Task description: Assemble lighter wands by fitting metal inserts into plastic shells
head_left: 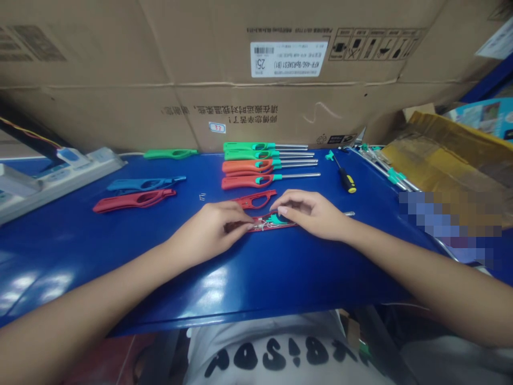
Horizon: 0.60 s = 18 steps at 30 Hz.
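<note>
An opened red lighter half-shell [264, 228] lies on the blue table in front of me, with wires and a teal trigger [274, 218] showing inside it. My left hand [220, 227] pinches the left end of this lighter between thumb and fingers. On its right part, my right hand [306, 213] is closed, thumb and fingers at the trigger end. A metal tube tip [349, 214] sticks out beyond the right hand. Just behind lies the other red shell half [256, 199], with its oval finger opening. My fingers hide parts of the opened lighter.
Several assembled lighters [248, 166] lie in a row at the back. Blue [138, 184], red [134, 201] and green [170, 154] shells lie left, near a power strip [60, 179]. Small screws [202, 197] and a screwdriver [347, 179] lie nearby. Tube parts [395, 176] and cardboard [449, 166] are right.
</note>
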### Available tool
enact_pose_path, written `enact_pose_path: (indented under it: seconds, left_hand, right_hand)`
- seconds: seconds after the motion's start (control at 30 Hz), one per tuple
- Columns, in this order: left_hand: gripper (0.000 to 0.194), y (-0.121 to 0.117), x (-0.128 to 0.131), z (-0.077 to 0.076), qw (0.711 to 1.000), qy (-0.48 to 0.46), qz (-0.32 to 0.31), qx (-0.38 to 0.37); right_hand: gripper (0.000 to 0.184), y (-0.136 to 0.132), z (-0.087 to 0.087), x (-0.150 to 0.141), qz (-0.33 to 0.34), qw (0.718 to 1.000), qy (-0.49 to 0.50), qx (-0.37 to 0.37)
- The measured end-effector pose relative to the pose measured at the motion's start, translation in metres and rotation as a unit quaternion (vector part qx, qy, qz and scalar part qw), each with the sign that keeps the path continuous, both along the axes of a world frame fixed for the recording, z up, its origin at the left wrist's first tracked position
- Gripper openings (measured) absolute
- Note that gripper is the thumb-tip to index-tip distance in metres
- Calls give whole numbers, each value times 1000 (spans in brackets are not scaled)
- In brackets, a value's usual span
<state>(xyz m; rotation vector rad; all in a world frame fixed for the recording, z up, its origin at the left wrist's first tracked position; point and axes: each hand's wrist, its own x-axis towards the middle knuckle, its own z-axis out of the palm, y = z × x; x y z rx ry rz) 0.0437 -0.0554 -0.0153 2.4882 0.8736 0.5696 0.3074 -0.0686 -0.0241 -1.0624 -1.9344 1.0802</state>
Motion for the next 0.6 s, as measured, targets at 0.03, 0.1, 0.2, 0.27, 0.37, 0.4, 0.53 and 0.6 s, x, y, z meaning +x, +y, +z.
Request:
enact_pose_path:
  seconds: [0.03, 0.1, 0.2, 0.27, 0.37, 0.4, 0.53, 0.6]
  left_hand:
    - [20, 1, -1, 0, 1000, 3, -3, -3]
    - [20, 1, -1, 1, 1000, 7, -6, -3]
    - [21, 1, -1, 4, 1000, 17, -11, 3]
    - [23, 0, 0, 5, 1000, 27, -11, 5]
    - [23, 0, 0, 7, 1000, 29, -7, 7]
    - [22, 0, 0, 7, 1000, 27, -5, 7]
    - [20, 1, -1, 6, 1000, 22, -4, 10]
    - [19, 1, -1, 5, 1000, 24, -5, 13]
  right_hand:
    - [22, 0, -1, 0, 6, 1000, -11, 29]
    - [22, -2, -2, 1, 31, 994, -45, 98]
    - [29, -3, -3, 2, 86, 969, -117, 202]
    - [34, -4, -3, 3, 117, 944, -179, 252]
    - [40, -6, -1, 6, 150, 908, -264, 290]
    - [42, -7, -1, 6, 157, 899, -284, 294]
    - [47, -10, 1, 8, 171, 892, -319, 271]
    - [49, -11, 2, 9, 174, 896, -319, 254]
